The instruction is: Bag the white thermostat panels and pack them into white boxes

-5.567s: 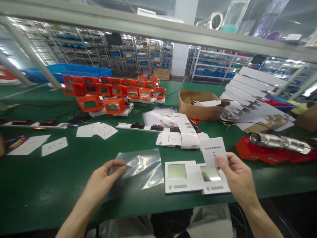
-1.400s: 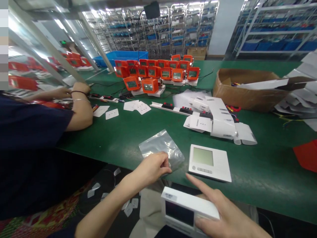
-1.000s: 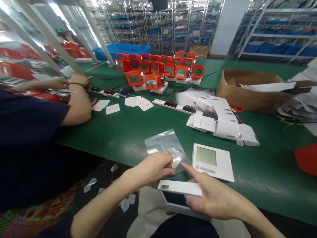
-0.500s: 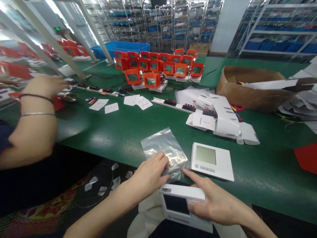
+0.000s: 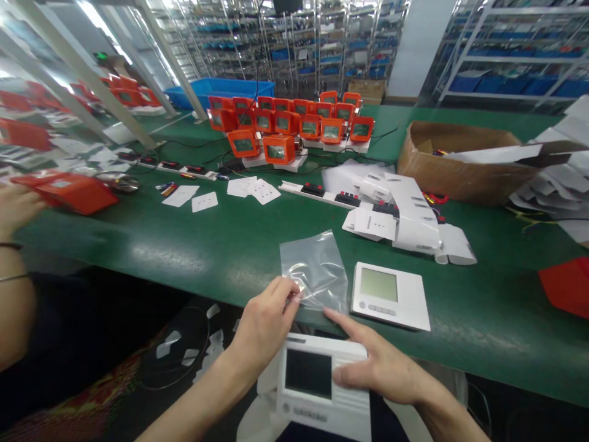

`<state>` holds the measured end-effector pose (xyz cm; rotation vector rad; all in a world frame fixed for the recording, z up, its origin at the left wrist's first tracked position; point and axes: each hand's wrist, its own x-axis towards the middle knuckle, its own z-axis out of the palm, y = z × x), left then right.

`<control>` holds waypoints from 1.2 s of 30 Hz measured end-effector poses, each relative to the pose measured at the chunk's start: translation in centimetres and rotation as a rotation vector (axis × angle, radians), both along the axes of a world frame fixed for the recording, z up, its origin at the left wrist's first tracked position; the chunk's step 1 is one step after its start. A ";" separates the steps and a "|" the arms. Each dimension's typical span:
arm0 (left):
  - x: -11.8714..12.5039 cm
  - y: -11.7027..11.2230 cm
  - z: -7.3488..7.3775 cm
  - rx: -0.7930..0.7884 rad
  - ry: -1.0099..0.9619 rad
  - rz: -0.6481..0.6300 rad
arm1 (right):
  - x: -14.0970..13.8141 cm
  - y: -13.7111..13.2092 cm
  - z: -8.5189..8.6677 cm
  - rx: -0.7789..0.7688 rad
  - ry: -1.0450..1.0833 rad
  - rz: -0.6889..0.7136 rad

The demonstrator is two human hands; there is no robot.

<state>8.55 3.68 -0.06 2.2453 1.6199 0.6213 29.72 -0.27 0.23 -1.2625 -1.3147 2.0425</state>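
A clear plastic bag (image 5: 319, 264) lies at the table's front edge, its near left corner pinched between the thumb and fingers of my left hand (image 5: 267, 316). My right hand (image 5: 375, 356) grips a white thermostat-like device with a dark screen (image 5: 308, 373) above my lap, thumb on its front. The index finger of that hand reaches to the bag's near edge. A second white device with a grey-green screen (image 5: 378, 284) rests on the table, right of the bag.
Orange-framed lamps (image 5: 278, 149) stand in rows at the back. White curled sheets (image 5: 411, 212) and a cardboard box (image 5: 455, 162) are to the right. Paper cards (image 5: 205, 201) lie left of centre. A co-worker's hand (image 5: 18, 205) is at far left by an orange housing (image 5: 83, 193).
The held device has turned so its front faces me more. The bag's far end has swung right. The co-worker's arm has moved left, uncovering the orange housing.
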 end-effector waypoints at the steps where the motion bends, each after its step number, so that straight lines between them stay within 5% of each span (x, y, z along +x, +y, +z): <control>1: -0.2 0.1 -0.1 0.010 0.003 0.001 | 0.1 -0.1 -0.1 -0.019 0.023 -0.042; 8: -0.7 -0.1 -0.3 0.016 0.003 -0.074 | -0.1 -1.4 -0.5 -0.411 0.465 -0.386; 12: -0.8 -0.2 -0.3 0.035 0.027 -0.021 | -0.9 -2.5 -0.2 -0.439 0.568 -0.483; 17: -1.0 -0.3 -0.2 0.061 0.027 0.058 | -1.4 -3.1 -0.4 -0.446 0.542 -0.519; 25: -1.0 -0.8 0.0 0.123 0.020 -0.051 | -1.2 -1.9 0.2 -0.470 0.528 -0.499; 31: -1.4 -1.6 -0.5 0.054 -0.025 -0.068 | -1.2 -2.0 0.4 -0.499 0.451 -0.697; 36: -1.0 -2.4 -0.3 -0.033 -0.103 0.061 | -2.2 -2.7 0.2 -0.477 0.387 -0.794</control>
